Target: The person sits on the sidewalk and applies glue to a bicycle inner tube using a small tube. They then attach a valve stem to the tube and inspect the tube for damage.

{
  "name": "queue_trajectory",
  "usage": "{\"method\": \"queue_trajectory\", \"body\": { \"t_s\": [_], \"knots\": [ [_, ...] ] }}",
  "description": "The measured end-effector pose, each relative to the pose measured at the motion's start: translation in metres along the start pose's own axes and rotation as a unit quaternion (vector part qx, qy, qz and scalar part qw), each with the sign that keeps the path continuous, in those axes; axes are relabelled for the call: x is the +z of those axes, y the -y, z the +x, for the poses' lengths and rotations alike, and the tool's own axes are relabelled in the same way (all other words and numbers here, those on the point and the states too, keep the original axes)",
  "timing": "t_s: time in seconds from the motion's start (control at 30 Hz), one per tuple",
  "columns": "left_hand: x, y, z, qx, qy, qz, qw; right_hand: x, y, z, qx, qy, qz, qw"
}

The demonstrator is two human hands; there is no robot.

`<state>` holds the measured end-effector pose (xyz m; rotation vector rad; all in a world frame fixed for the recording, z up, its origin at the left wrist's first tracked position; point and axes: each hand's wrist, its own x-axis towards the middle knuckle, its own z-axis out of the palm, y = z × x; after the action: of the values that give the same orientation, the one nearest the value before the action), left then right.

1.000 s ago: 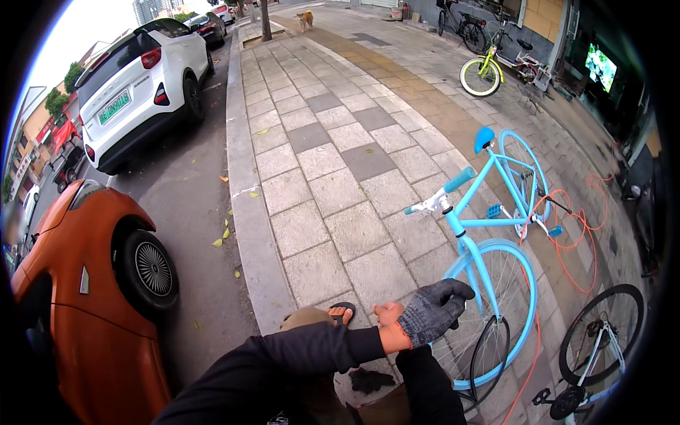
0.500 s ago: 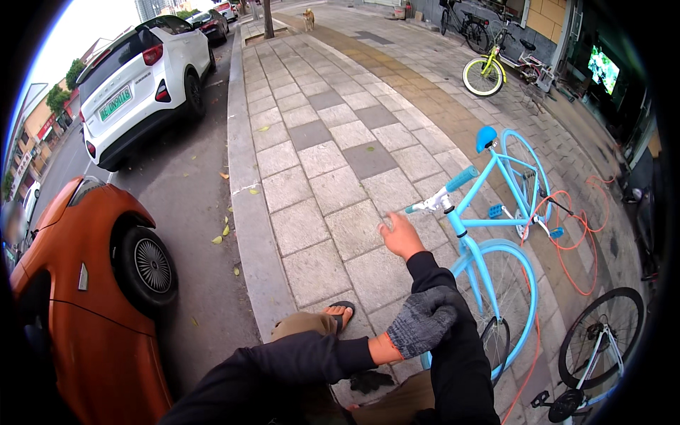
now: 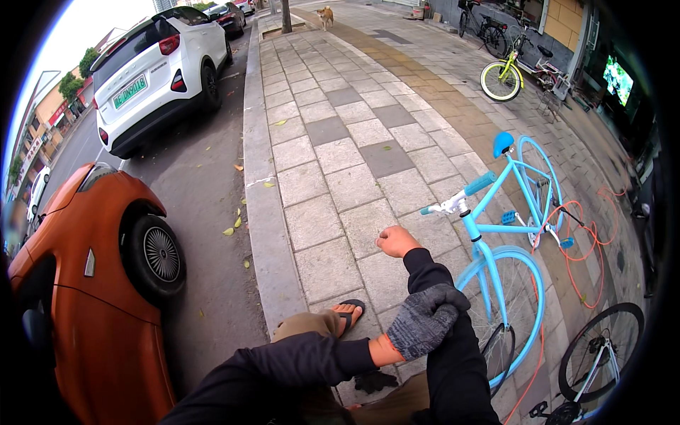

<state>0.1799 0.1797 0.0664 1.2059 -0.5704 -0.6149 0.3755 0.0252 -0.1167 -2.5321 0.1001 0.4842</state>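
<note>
Currently, left hand: in a grey knit glove, clasped over the right forearm; its fingertips are partly hidden.
Right hand: bare, fingers curled loosely inward, nothing visible in it.
Black sleeve: on the right forearm under the glove, reaching to a cuff near the bare wrist.
Sleeve handling: probably light, soft and a little stretchy, likely to bunch rather than resist; the cuff's edge looks the surest hold, though knit fingers may slip.
Sandalled foot: on the paving left of the arms, a dark crumpled thing nearby.
Blue bicycle: upright just right of the hands, untouched by them.
Orange hose: looped beside it.
Kerbside: an orange car and a white car.
</note>
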Motion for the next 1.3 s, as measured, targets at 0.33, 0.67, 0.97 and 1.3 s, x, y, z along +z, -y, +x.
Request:
{"method": "queue_trajectory", "body": {
  "t_s": [0.33, 0.67, 0.97, 1.3],
  "knots": [
    [0.003, 0.006, 0.008, 0.035, -0.020, -0.020, 0.999, 0.009, 0.002, 0.018, 0.009, -0.135, -0.026, 0.990],
    [0.002, 0.003, 0.013, 0.016, -0.014, 0.019, 1.000, 0.001, 0.001, 0.012, 0.012, -0.075, -0.020, 0.997],
    [0.012, 0.009, 0.008, 0.055, -0.042, 0.013, 0.998, 0.006, -0.007, 0.010, 0.014, -0.089, -0.029, 0.995],
    [0.013, -0.001, 0.004, -0.004, -0.022, 0.005, 1.000, 0.008, -0.019, 0.005, 0.034, -0.084, -0.014, 0.996]
  ]
}}
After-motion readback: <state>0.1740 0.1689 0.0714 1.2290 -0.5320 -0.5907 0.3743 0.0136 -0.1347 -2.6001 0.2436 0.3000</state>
